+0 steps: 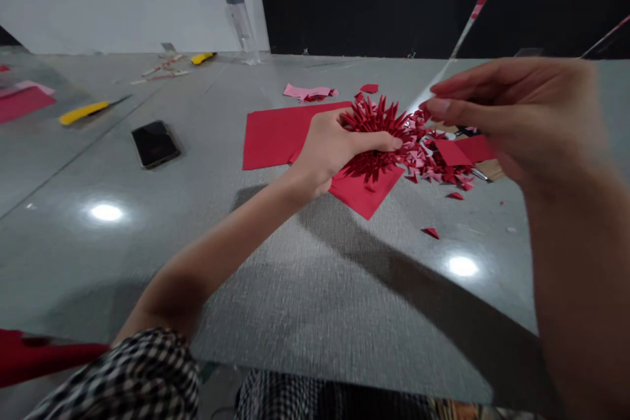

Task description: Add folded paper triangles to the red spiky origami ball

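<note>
My left hand [339, 151] is closed around a red spiky folded-paper piece [377, 119], its thumb lying across the front of the points. The piece is held over red paper sheets on the table. To its right, my right hand [512, 105] is raised, thumb and fingers brought together in a pinch. Whatever may be between those fingertips is too blurred to make out. Beneath and beside the right hand spreads a heap of small folded red and pink paper triangles [420, 157]. A loose red triangle [431, 233] lies nearer to me.
Red sheets [270, 138] lie under my left hand. Leftward are a black phone [156, 144], a yellow cutter [86, 112] and another yellow cutter [201, 58]. A clear bottle [240, 23] stands at the back. Pink paper scraps [308, 92] lie behind the red sheets.
</note>
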Demonstrator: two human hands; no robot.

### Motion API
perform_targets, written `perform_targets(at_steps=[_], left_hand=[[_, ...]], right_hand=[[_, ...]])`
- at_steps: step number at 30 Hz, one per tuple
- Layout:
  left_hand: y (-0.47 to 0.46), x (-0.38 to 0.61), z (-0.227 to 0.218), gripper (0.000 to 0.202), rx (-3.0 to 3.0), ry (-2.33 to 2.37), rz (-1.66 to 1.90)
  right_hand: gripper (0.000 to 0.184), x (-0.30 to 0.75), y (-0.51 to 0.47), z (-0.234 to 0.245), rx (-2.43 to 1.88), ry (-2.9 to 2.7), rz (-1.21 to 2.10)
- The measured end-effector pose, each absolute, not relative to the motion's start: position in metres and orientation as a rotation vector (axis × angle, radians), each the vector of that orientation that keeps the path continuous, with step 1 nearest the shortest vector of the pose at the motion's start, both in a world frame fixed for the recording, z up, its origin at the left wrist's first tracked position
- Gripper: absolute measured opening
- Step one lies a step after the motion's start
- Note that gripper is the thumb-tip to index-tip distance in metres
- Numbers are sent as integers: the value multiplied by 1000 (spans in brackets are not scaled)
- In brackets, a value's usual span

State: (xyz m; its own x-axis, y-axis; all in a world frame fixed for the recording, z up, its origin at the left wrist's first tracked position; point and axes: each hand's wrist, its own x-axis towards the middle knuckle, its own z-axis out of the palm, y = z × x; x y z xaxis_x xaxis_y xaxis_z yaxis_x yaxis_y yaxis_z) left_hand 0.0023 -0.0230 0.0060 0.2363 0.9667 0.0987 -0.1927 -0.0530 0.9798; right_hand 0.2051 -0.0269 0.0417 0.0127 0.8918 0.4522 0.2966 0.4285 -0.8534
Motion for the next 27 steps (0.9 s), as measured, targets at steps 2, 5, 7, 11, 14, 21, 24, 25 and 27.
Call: perform_targets(at_steps=[2, 5, 7, 11, 14, 21, 24, 25, 27], left_hand=[[-24, 3, 6, 26, 1214, 853, 1144], [-25, 3, 8, 27, 1188, 844, 1116], [-24, 4, 9, 27, 1181, 836, 1110], [-23, 3, 8, 25, 1181, 821, 1121], [-23, 2, 7, 23, 1185, 802, 1127], [-23, 2, 9, 24, 1185, 817, 1103], [-23, 2, 8, 25, 1184, 811, 1114], [-22, 1, 7, 25, 1190, 805, 1116], [-20, 1, 6, 25, 1208, 797, 1113]], right_hand=[[27, 207, -26, 40, -1060, -1556, 637], [26, 209, -26, 39, -980, -1636, 686], [23, 209, -26, 39, -975, -1667, 723], [31, 207, -24, 40, -1004, -1647, 750], [43, 207, -23, 41, -1009, -1626, 801], [37, 205, -25, 43, -1025, -1593, 807], [31, 206, -24, 41, -1037, -1604, 765], [31, 207, -24, 41, -1035, -1609, 758], [32, 207, -23, 40, -1030, -1620, 748]])
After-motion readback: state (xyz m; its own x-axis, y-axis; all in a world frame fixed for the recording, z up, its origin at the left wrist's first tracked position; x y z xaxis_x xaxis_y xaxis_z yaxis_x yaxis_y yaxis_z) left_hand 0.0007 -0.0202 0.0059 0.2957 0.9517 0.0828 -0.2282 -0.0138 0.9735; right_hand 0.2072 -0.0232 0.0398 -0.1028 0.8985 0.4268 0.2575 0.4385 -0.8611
